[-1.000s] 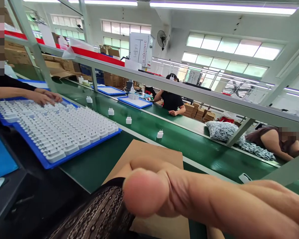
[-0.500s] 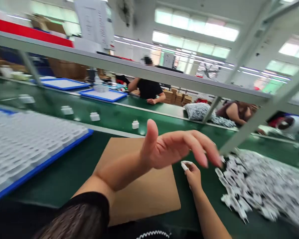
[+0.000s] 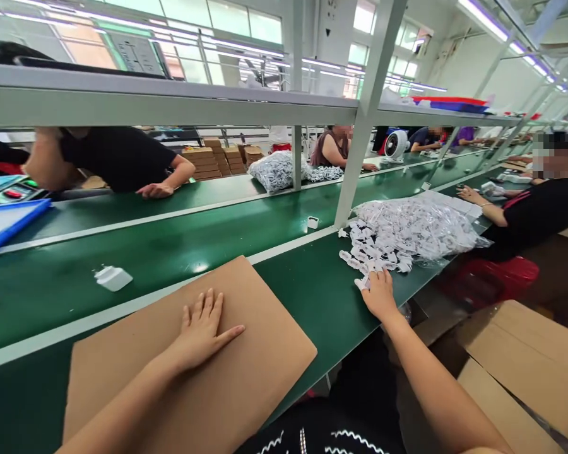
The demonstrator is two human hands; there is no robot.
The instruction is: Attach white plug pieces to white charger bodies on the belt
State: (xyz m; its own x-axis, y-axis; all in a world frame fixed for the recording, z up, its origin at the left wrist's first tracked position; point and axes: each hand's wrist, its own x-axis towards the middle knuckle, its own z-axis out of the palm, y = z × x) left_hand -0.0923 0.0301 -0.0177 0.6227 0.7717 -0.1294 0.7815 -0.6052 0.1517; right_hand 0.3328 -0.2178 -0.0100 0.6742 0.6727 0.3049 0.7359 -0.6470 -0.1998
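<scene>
My left hand (image 3: 203,334) lies flat with spread fingers on a brown cardboard sheet (image 3: 265,315), holding nothing. At the near edge of a heap of small white plastic parts (image 3: 366,243), my right hand (image 3: 379,295) touches the loose pieces with its fingers. The right thumb stands apart from the fingers, and its tip is covered in white. Some fingertips blend into the white parts, so their exact contact is hard to see. Clear plastic bagging (image 3: 426,227) covers the rest of the heap. A white plug adapter (image 3: 113,278) lies beyond the cardboard on the green belt.
Another white piece (image 3: 313,222) sits farther along the green belt (image 3: 246,224). A shelf post (image 3: 366,126) rises beside the heap. Co-workers sit across the belt and at the right. An open cardboard box (image 3: 530,359) stands low at right, near a red stool (image 3: 515,277).
The view has swung right. My left hand has come down from the air onto the cardboard. My right hand has moved from beside the cardboard to the heap of white parts.
</scene>
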